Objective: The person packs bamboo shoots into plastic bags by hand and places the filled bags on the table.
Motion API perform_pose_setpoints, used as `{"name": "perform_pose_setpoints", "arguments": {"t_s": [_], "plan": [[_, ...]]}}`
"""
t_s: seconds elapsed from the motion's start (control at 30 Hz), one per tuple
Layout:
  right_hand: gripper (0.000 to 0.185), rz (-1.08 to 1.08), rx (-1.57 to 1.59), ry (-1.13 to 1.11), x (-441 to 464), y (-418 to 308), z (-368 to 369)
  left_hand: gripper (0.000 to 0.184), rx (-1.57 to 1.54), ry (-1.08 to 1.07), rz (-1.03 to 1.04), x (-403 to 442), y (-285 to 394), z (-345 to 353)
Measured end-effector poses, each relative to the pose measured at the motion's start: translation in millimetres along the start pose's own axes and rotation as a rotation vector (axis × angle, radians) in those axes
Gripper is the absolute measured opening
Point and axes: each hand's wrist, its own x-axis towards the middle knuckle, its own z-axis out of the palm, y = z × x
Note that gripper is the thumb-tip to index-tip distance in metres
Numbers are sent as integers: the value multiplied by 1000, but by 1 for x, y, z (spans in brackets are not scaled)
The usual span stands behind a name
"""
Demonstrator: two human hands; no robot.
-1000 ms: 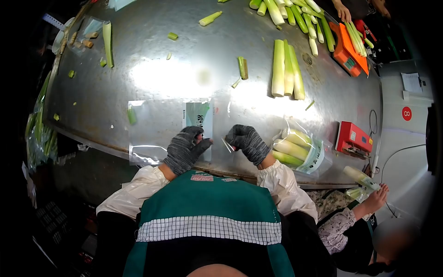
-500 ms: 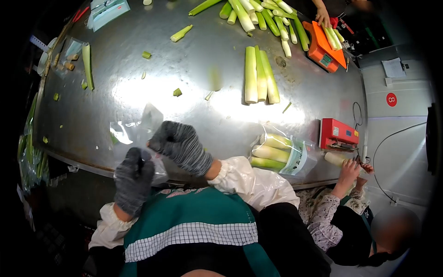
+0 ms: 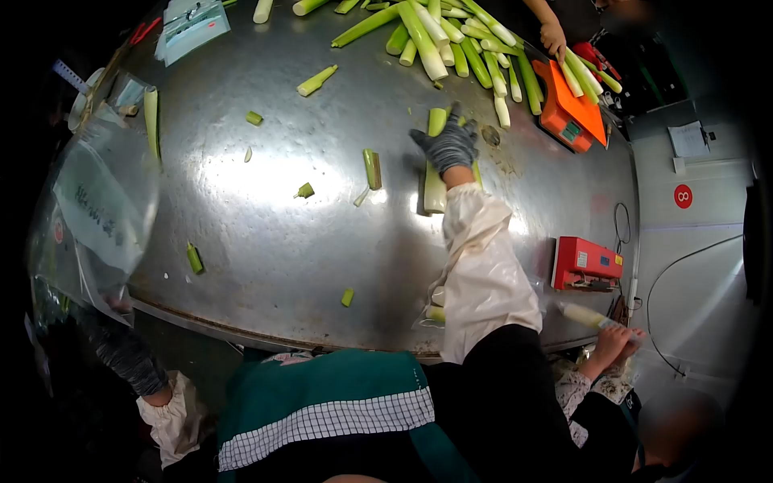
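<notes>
My left hand (image 3: pixel 129 354), in a grey knit glove, is low at the left, closed on the lower end of a clear plastic bag (image 3: pixel 101 209) with printing on it. The bag stands spread out over the table's left edge. My right hand (image 3: pixel 449 146), gloved alike, lies over a group of thick pale green vegetable stems (image 3: pixel 435 193) in the middle of the table, its fingers spread across them. Hand and wrist cover much of the stems. A filled bag of stems (image 3: pixel 436 312) lies mostly hidden beneath my right sleeve.
Many stems (image 3: pixel 423 40) are heaped at the back, beside an orange scale (image 3: pixel 570 113) where another person's hand (image 3: pixel 553 39) is. A red sealing machine (image 3: pixel 588 264) stands at the right. Near it a co-worker's hands (image 3: pixel 616 346) hold a bagged stem. Green scraps (image 3: pixel 372 169) dot the table.
My hands have parted. The left has carried the bag left and down, and the bag is now spread wide. The right has reached forward onto the stems.
</notes>
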Motion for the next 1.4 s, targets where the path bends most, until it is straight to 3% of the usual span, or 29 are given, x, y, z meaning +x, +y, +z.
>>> {"name": "perform_pose_setpoints", "arguments": {"t_s": [0.03, 0.1, 0.17, 0.2, 0.27, 0.3, 0.33, 0.37, 0.5, 0.63, 0.73, 0.8, 0.9, 0.97, 1.03, 1.23, 1.4], "plan": [[109, 88, -84, -46, 20, 13, 9, 32, 102, 50, 45, 2, 1, 2], [109, 152, 46, -330, 61, 42, 37, 32, 697, 171, 429, 6, 3, 6], [109, 132, 61, -363, 82, 52, 53, 30, 689, 201, 435, 3, 17, 26], [109, 127, 74, -389, 84, 47, 53, 26, 436, 174, 389, 0, 14, 34], [108, 118, 3, -343, 72, 31, 42, 20, -516, 106, -41, -6, -5, 48], [108, 121, -64, -292, 63, 22, 33, 20, 161, -73, 234, -8, 10, 60], [106, 136, -123, -286, 58, 15, 29, 20, 773, -56, 600, -11, 25, 72], [106, 128, -123, -295, 57, 12, 30, 16, 681, -183, 330, -13, 14, 79], [105, 189, -50, -299, 71, 21, 42, 12, 754, -303, 329, -34, -9, 99], [104, -22, 83, -238, 64, 30, 42, 14, 692, -228, 400, -48, -23, 101], [86, -251, 635, -208, 36, 46, 21, 16, 547, -258, 259, -51, -30, 94], [69, -259, 1111, -370, -6, 42, -9, 16, 533, -242, 219, -50, -33, 92], [59, -19, 1600, -635, -68, 31, -19, 16, 476, -212, 192, -49, -44, 95], [52, 217, 1790, -740, -91, 29, 13, 16, 417, -237, 92, -51, -48, 98], [50, 271, 1980, -952, -119, 15, 33, 16, 372, -263, 60, -53, -47, 100], [40, 252, 2229, -674, -173, -11, 91, 14, 295, -282, -60, -62, -46, 99], [35, 300, 2205, -643, -184, 5, 100, 15, 251, -300, 27, -70, -43, 101]]}}
